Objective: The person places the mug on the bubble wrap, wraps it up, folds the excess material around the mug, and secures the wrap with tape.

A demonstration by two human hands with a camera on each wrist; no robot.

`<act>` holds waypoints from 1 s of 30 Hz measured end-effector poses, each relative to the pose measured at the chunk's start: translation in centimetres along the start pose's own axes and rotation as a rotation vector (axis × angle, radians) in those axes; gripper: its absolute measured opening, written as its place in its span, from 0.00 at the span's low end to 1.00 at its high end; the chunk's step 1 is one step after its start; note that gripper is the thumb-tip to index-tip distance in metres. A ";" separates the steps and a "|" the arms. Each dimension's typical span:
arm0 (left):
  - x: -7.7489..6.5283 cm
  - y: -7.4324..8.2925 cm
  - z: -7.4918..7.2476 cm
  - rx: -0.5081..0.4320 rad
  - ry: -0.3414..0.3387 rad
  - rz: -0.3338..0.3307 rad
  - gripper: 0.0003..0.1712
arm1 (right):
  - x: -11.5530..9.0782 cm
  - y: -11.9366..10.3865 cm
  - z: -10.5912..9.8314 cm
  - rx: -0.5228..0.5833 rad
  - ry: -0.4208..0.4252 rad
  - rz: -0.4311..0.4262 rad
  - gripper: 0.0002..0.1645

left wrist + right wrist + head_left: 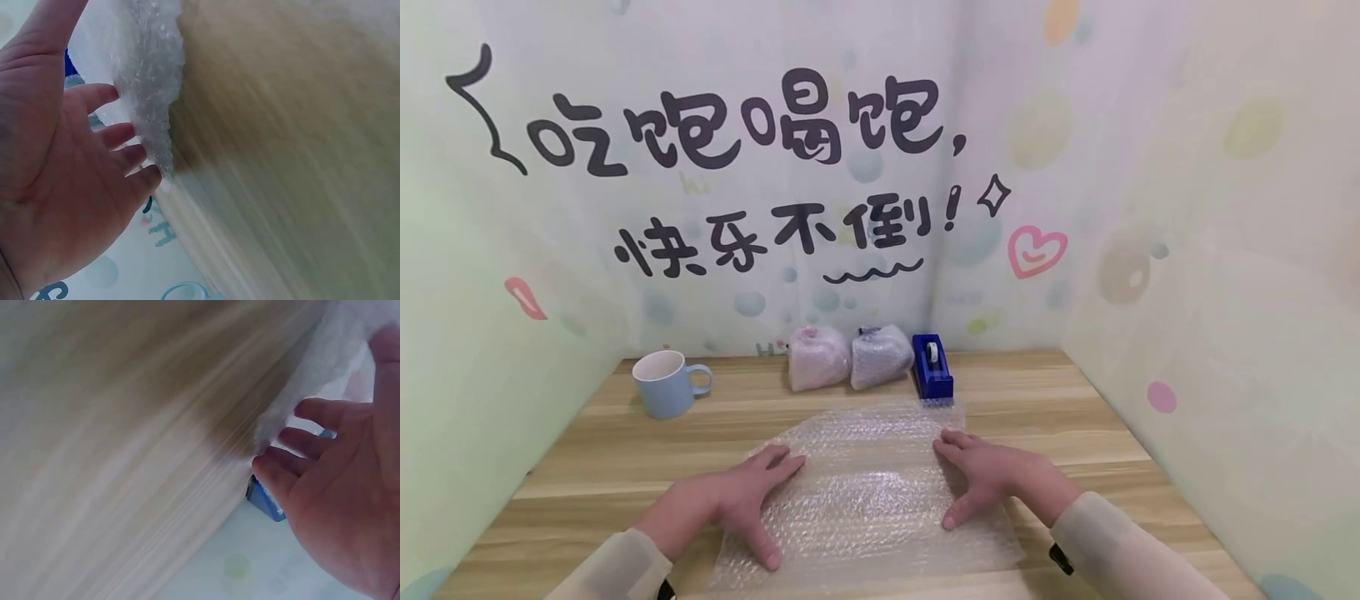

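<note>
A sheet of clear bubble wrap [857, 500] lies spread over the front middle of the wooden table [1045, 400]. On its left part rests my left hand [748, 496], thumb and fingers spread, fingertips on the plastic. My right hand [985, 475] touches the right side of the sheet in the same way, its thumb apart from the fingers. In the left wrist view the fingers [131, 156] meet the edge of the wrap [147, 81]. The right wrist view shows the fingertips [272, 465] right at the sheet's other edge.
A light blue mug [666, 392] stands at the back left, handle to the right. Two bubble-wrapped bundles [818, 360], side by side, sit at the back beside a blue tape dispenser [931, 371]. The far edge of the sheet reaches the dispenser's base. Printed walls enclose the table.
</note>
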State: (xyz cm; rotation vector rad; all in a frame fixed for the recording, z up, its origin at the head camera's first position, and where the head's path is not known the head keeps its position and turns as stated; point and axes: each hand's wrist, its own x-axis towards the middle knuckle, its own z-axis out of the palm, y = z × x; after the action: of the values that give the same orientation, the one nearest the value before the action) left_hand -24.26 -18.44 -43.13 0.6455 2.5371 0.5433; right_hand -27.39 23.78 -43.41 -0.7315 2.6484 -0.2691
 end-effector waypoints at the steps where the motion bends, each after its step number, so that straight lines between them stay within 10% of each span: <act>1: 0.0 0.0 0.0 -0.004 -0.005 -0.001 0.81 | 0.0 -0.2 0.0 -0.001 -0.001 0.008 0.78; 30: 0.2 -0.5 0.1 -0.009 0.010 0.014 0.81 | 0.5 -0.7 0.4 -0.122 0.045 -0.029 0.63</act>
State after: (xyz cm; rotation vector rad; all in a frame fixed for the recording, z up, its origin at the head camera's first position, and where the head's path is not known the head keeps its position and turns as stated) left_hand -24.54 -18.70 -43.54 0.6596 2.5402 0.5641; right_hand -27.32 22.89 -43.73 -0.8121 2.7180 -0.1343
